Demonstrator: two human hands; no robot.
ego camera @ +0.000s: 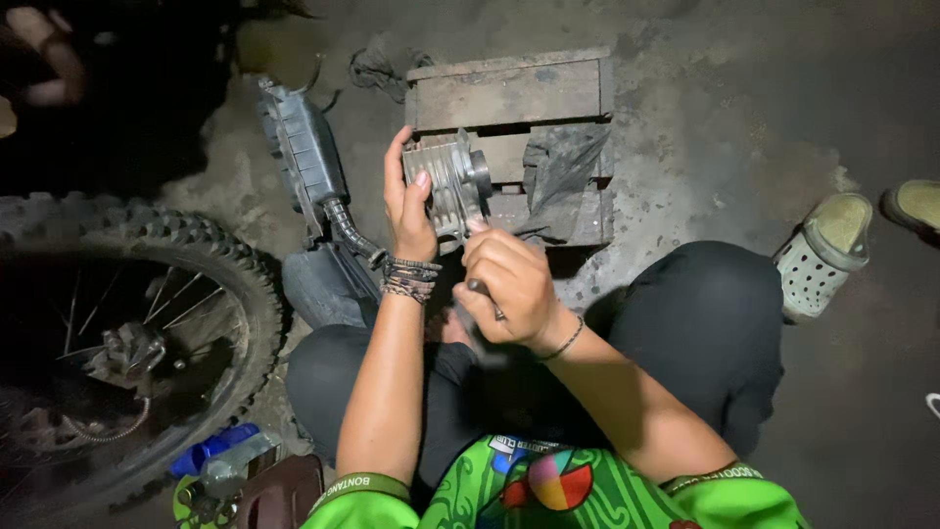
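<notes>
Your left hand clasps a finned metal engine cylinder, held just above the wooden pallet. Your right hand is closed around a thin dark tool, its tip meeting the cylinder's lower edge. Judgement: cast metal, so rigid and fairly heavy; fins are thin and likely oily, so grip the solid end faces. A dark rag lies on the pallet beside it. A knobby motorcycle wheel and a black airbox crowd the left side.

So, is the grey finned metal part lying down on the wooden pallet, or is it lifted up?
Lifted: the left hand holds the finned metal part over the wooden pallet.
</notes>
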